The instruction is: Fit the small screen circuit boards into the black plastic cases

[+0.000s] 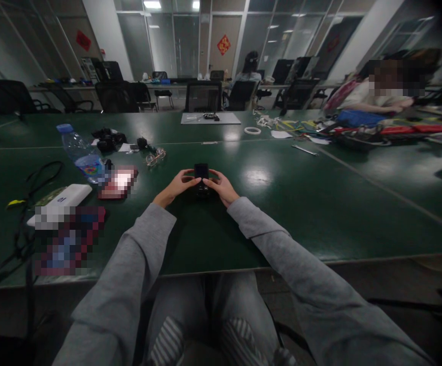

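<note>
A small black device (201, 172) with a dark screen and a lower part with what look like buttons is at the middle of the green table (301, 218). My left hand (180, 185) grips its left side, the thumb across its front. On the right side my right hand (221, 186) holds it the same way, with its thumb close to the other. The fingers behind the device are partly hidden, and its exact kind is too small to make out.
To the left are a plastic bottle (82, 157), a white power bank (66, 201), phone-like items, black cords and a pair of glasses (155, 157). A wrench (305, 150), a tape roll (252, 130) and tangled cables lie further right. A person (381, 96) sits at the far right.
</note>
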Action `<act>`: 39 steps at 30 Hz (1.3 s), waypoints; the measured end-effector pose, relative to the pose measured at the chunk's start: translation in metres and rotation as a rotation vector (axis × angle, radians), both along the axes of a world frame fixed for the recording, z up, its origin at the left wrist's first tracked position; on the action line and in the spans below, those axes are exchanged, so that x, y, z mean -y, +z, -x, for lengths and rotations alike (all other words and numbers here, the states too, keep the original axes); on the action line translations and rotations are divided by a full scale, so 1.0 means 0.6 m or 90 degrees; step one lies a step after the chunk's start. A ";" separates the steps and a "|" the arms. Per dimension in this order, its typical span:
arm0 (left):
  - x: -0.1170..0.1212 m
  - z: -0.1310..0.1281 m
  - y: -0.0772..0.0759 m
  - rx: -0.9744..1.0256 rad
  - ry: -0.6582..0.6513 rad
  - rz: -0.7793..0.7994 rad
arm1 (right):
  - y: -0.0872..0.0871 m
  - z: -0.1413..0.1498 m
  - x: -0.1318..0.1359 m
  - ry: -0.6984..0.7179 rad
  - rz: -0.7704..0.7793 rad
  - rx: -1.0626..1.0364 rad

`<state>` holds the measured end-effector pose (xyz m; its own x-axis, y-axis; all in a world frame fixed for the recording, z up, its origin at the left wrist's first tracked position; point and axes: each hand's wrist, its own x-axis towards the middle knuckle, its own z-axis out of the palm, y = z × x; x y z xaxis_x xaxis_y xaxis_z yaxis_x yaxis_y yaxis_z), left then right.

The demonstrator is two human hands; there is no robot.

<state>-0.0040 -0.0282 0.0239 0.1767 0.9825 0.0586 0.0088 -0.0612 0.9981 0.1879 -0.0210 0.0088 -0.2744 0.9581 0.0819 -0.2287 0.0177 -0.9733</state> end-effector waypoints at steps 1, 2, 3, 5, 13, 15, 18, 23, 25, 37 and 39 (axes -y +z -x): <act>0.000 0.000 -0.001 -0.013 -0.010 0.005 | 0.000 0.000 0.000 -0.005 -0.006 0.001; -0.001 0.001 -0.002 -0.019 -0.015 0.008 | -0.001 -0.001 0.000 -0.008 -0.012 0.003; -0.001 0.001 -0.003 -0.021 -0.017 0.009 | -0.001 -0.001 -0.001 -0.011 -0.017 0.007; -0.001 0.000 -0.003 -0.022 -0.009 0.007 | -0.002 -0.001 -0.001 -0.011 -0.022 0.020; 0.007 -0.005 0.006 -0.042 0.022 0.009 | 0.000 -0.004 -0.005 -0.015 -0.022 0.106; 0.008 -0.004 0.009 -0.058 0.031 0.014 | -0.001 -0.005 -0.007 -0.013 -0.023 0.121; 0.008 -0.002 0.011 -0.067 0.035 0.020 | -0.006 -0.008 -0.013 -0.008 -0.015 0.142; 0.008 0.001 0.011 -0.051 0.028 0.025 | -0.011 -0.009 -0.017 0.008 -0.001 0.127; 0.008 0.002 0.011 -0.051 0.031 0.027 | -0.010 -0.008 -0.015 0.010 -0.005 0.101; 0.007 0.003 0.010 -0.069 0.039 0.030 | -0.001 -0.006 -0.005 0.005 0.004 0.045; 0.008 0.001 0.011 -0.074 0.041 0.036 | 0.000 -0.006 -0.004 0.005 0.011 0.031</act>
<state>-0.0047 -0.0329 0.0305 0.1157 0.9932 -0.0150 0.1265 0.0003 0.9920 0.1914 -0.0183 0.0087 -0.2849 0.9572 0.0512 -0.1811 -0.0013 -0.9835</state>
